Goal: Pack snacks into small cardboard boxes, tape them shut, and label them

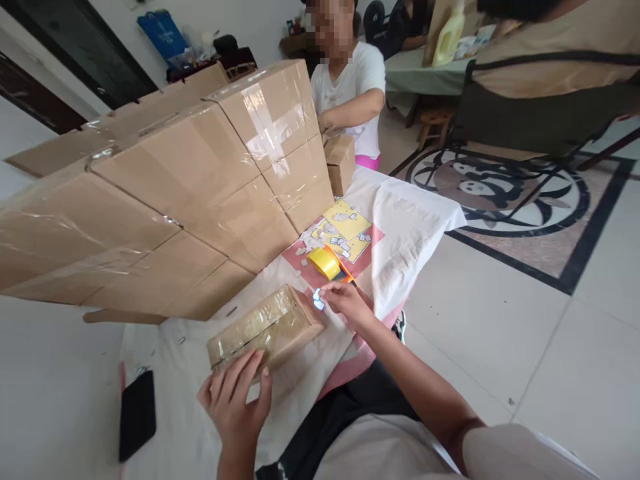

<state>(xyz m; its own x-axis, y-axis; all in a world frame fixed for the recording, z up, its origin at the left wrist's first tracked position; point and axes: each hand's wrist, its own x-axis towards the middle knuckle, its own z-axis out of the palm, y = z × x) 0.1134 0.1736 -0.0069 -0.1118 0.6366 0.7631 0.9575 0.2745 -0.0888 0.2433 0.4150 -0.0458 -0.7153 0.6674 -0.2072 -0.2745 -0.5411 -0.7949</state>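
A taped cardboard box (287, 333) lies on the white cloth in front of me. My left hand (237, 393) rests on its near left end, fingers spread. Between the thumb and fingertips of my right hand (345, 303) is a small white piece with a blue edge (319, 300), held close to the box's right end. What is printed on the piece, if anything, is too small to read. Just beyond that hand lies a roll of yellow tape (323, 263) in an orange tape dispenser (347, 272).
Stacked cardboard boxes (200, 193) form a wall at the left and back. A yellow printed sheet (357, 227) with scattered small pieces lies past the tape. Across the table a person (353, 93) has a hand at another box (341, 163). A dark chair (545, 107) stands right.
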